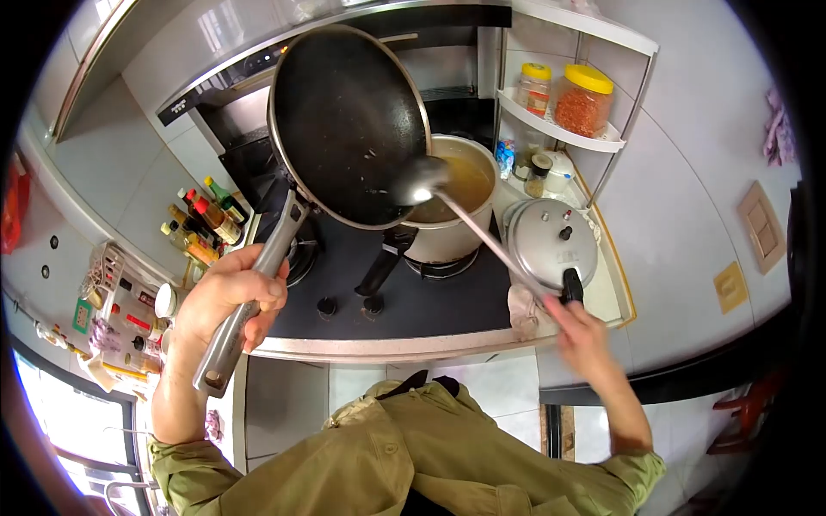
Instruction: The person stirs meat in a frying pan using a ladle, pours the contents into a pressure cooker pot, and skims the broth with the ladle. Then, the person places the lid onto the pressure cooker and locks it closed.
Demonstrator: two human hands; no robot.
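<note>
My left hand point(231, 297) is wrapped round the grey handle of a dark wok point(344, 120). The wok is tilted up steeply, its inside facing me, with a few small bits stuck to the black surface. In my right hand point(585, 340), slightly blurred, is the long handle of a metal ladle point(423, 182). The ladle's bowl is in front of the wok's lower right edge. Just behind and right of it, a pressure cooker pot point(443, 243) holds a brownish liquid point(466, 182). The pot sits on the right burner, its black handle pointing toward me.
The pressure cooker lid point(551, 241) lies on the right counter beside a cloth point(522, 311). Yellow-lidded jars point(583, 101) stand on a corner shelf point(559, 129). Several sauce bottles point(215, 219) are left of the black stove point(387, 314). A range hood point(258, 64) is behind the wok.
</note>
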